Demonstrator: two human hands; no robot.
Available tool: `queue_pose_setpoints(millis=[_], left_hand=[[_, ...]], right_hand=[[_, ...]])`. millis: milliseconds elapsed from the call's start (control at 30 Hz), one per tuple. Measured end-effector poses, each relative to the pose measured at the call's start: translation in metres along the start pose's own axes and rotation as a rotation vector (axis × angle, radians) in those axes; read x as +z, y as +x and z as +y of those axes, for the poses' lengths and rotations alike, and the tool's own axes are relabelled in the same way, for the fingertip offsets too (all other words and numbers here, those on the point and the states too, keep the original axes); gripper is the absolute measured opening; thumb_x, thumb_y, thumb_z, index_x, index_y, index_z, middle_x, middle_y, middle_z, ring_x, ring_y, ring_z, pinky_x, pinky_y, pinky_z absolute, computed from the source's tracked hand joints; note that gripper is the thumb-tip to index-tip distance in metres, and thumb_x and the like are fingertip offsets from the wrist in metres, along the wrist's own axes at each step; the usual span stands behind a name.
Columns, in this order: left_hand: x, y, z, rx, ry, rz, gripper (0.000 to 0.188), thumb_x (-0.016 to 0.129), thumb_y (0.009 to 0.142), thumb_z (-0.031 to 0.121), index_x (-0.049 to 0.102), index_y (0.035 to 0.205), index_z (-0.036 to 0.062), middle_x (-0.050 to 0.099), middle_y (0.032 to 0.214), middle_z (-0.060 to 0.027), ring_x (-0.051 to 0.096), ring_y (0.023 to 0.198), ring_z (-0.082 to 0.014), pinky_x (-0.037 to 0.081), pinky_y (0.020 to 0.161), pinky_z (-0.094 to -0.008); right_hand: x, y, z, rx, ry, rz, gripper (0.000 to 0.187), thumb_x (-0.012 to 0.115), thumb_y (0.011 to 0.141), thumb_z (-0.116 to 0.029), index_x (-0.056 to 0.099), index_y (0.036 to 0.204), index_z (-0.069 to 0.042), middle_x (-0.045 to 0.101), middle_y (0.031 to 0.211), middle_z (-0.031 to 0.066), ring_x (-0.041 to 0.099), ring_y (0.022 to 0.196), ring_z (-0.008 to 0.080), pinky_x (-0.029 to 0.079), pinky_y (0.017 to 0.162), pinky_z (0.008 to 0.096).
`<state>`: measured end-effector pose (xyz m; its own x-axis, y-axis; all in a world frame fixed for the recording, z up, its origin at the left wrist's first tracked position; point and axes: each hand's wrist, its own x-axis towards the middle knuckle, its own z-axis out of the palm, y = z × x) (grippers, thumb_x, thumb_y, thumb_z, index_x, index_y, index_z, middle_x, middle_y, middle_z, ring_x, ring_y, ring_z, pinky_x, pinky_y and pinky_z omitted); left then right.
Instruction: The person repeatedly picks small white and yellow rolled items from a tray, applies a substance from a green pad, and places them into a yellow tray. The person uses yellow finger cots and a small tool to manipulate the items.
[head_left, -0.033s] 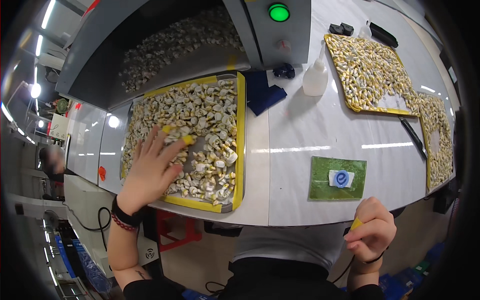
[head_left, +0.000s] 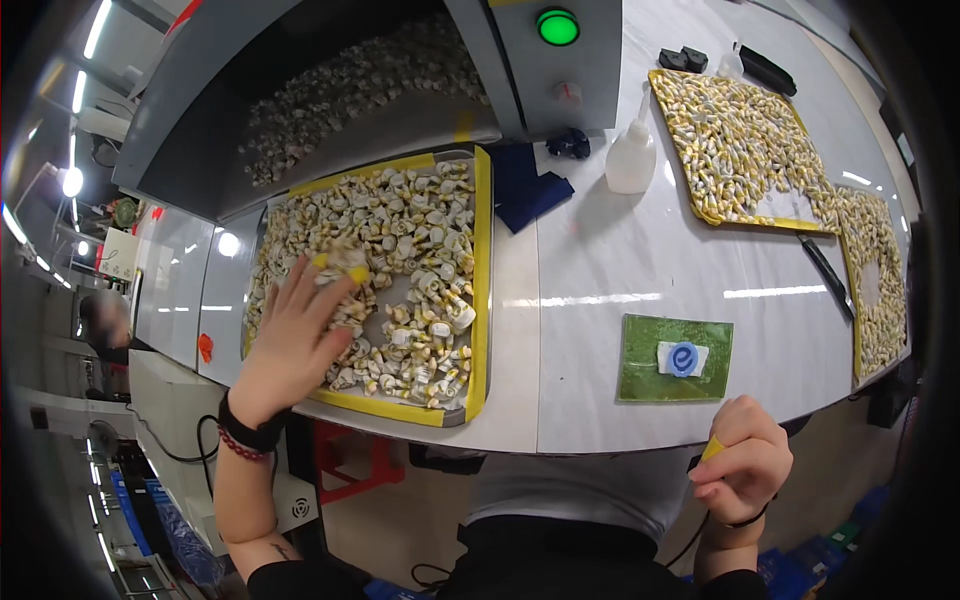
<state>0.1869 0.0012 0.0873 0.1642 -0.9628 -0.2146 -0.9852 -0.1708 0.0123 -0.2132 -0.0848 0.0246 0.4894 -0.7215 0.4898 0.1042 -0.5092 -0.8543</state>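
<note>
My left hand (head_left: 290, 335) lies flat with its fingers spread on a heap of small cream-white parts (head_left: 420, 240). The parts fill a yellow-rimmed tray (head_left: 482, 260) at the table's left. Yellow covers sit on two of its fingertips, and a black band and a red bead string circle the wrist. My right hand (head_left: 745, 465) is curled into a loose fist just below the table's front edge. A yellow cover shows on one fingertip, and I cannot see anything in the hand. A green mat (head_left: 650, 370) with a small white and blue piece (head_left: 683, 358) lies just above it.
A grey machine with a lit green button (head_left: 558, 27) and a chute of more parts (head_left: 370, 90) stands behind the tray. A white squeeze bottle (head_left: 632, 160), a blue cloth (head_left: 530, 185), two more filled trays (head_left: 740, 130) (head_left: 880, 270) and a black tool (head_left: 825, 275) lie to the right.
</note>
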Motion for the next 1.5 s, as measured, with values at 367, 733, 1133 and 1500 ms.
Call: queue_pose_setpoints(millis=[367, 733, 1133, 1500], left_hand=[[0.024, -0.015, -0.07, -0.154, -0.086, -0.067, 0.063, 0.047, 0.091, 0.032, 0.025, 0.139, -0.004, 0.014, 0.148, -0.0263, 0.006, 0.138, -0.042, 0.013, 0.111, -0.0445], [0.001, 0.02, -0.044, -0.028, -0.056, -0.103, 0.077, 0.047, 0.088, 0.047, 0.017, 0.143, 0.001, 0.008, 0.15, -0.0236, -0.001, 0.137, -0.0462, 0.009, 0.11, -0.0529], [-0.027, 0.091, -0.119, -0.084, -0.288, 0.267, 0.067, 0.037, 0.094, 0.041, 0.016, 0.144, 0.0013, 0.017, 0.148, -0.025, 0.012, 0.139, -0.0354, 0.013, 0.112, -0.0378], [-0.021, 0.219, -0.224, -0.288, 0.077, -0.07, 0.062, 0.046, 0.091, 0.032, 0.023, 0.144, 0.0088, 0.013, 0.15, -0.0179, 0.012, 0.14, -0.0318, 0.017, 0.112, -0.04]], right_hand=[[-0.006, -0.003, 0.006, 0.008, -0.014, 0.045, 0.013, 0.073, 0.061, -0.009, 0.066, 0.07, -0.005, 0.054, 0.062, 0.0016, 0.046, 0.054, 0.0136, 0.034, 0.048, 0.0257], [-0.004, -0.003, 0.011, 0.057, -0.024, 0.126, 0.021, 0.07, 0.074, -0.02, 0.059, 0.066, -0.004, 0.049, 0.06, 0.0025, 0.041, 0.053, 0.0141, 0.03, 0.05, 0.0265], [-0.001, -0.004, 0.019, 0.065, -0.114, 0.162, 0.021, 0.069, 0.075, -0.021, 0.059, 0.066, -0.005, 0.049, 0.055, 0.0016, 0.043, 0.052, 0.0145, 0.031, 0.049, 0.0272], [0.003, -0.001, 0.023, 0.05, -0.168, 0.204, 0.022, 0.068, 0.074, -0.022, 0.059, 0.065, -0.005, 0.049, 0.053, 0.0019, 0.044, 0.048, 0.0147, 0.031, 0.046, 0.0275]])
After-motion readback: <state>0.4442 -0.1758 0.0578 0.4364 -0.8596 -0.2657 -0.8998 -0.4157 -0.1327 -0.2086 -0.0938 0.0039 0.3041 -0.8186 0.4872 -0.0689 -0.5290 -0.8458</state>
